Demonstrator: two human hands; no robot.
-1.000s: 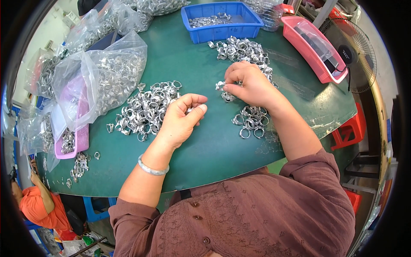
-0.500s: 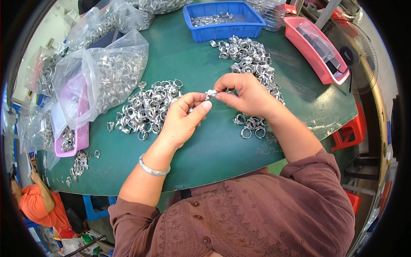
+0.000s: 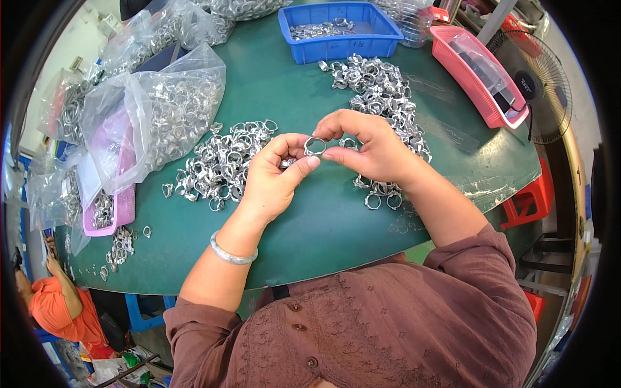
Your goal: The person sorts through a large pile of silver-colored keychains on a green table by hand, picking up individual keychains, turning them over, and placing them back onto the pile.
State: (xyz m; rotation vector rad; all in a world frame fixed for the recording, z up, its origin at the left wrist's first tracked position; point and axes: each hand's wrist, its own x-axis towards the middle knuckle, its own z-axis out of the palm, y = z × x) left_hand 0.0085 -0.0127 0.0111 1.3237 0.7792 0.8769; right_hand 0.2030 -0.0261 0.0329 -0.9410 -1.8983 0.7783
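Head view: above a green worktop [image 3: 336, 226], a silver-coloured finger ring [image 3: 315, 153] is between the two hands. The left hand [image 3: 268, 178] pinches its left side with thumb and fingers; the right hand [image 3: 378, 152] curves thumb and forefinger around its right, though whether they grip it I cannot tell. Ring heaps lie beside the left hand [image 3: 217, 165] and right hand [image 3: 381, 97]. A light fingertip hold should keep the band visible and unbent.

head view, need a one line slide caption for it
Left hand and right hand hold a silvery ring between them above a green table, heaps of similar rings on both sides.
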